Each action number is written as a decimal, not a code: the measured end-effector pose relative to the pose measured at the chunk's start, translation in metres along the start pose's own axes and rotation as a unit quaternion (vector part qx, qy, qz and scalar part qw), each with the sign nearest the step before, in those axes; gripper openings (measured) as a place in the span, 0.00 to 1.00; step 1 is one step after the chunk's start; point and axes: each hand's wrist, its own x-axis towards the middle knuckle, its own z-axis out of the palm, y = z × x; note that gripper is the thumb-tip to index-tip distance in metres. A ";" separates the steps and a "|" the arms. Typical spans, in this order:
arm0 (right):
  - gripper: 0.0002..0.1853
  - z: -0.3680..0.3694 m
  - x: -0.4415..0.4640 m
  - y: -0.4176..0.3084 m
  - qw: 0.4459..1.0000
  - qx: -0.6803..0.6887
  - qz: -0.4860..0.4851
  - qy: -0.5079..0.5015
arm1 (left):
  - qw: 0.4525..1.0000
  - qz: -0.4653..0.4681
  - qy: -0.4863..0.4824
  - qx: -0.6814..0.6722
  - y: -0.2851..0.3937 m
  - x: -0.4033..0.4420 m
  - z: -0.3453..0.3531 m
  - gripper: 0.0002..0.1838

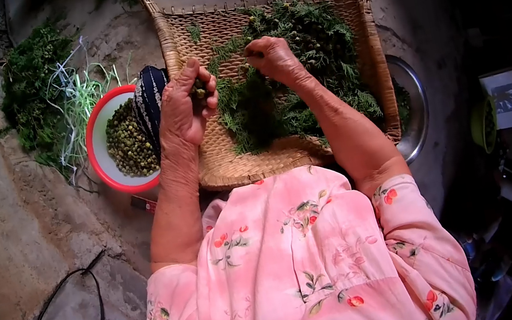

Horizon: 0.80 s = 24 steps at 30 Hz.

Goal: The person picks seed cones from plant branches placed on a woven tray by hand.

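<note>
My left hand (pixel 182 108) is curled around a small heap of round green flower buds (pixel 199 91), above the left side of a woven basket tray (pixel 209 147). Feathery green sprigs (pixel 324 38) cover much of the tray. Over them, my right hand (pixel 276 60) is closed in a pinch; what its fingertips hold is too small and dark to make out. A dark, blurred green clump (pixel 259 111) shows just below that hand. Left of the tray, a red-rimmed white bowl (pixel 94 144) contains many similar buds (pixel 128 141).
Dark striped cloth (pixel 151 96) lies between bowl and tray. A metal basin (pixel 421 103) stands partly behind the tray's right edge. More greenery (pixel 40 81) and white-green plastic strips (pixel 76 89) lie at left. A black cable (pixel 99 297) crosses the concrete floor.
</note>
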 end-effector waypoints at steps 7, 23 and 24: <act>0.05 0.022 -0.007 -0.012 0.988 -0.154 -0.030 -0.005 | 0.999 0.003 0.033 0.028 0.001 -0.004 0.007 0.16; 0.14 0.001 -0.021 -0.053 0.551 0.803 0.183 -0.134 | 0.994 -0.033 0.103 -0.004 0.002 -0.006 0.035 0.15; 0.13 -0.004 -0.022 -0.061 0.532 0.819 0.158 -0.146 | 0.993 -0.004 0.118 -0.020 0.002 -0.004 0.041 0.15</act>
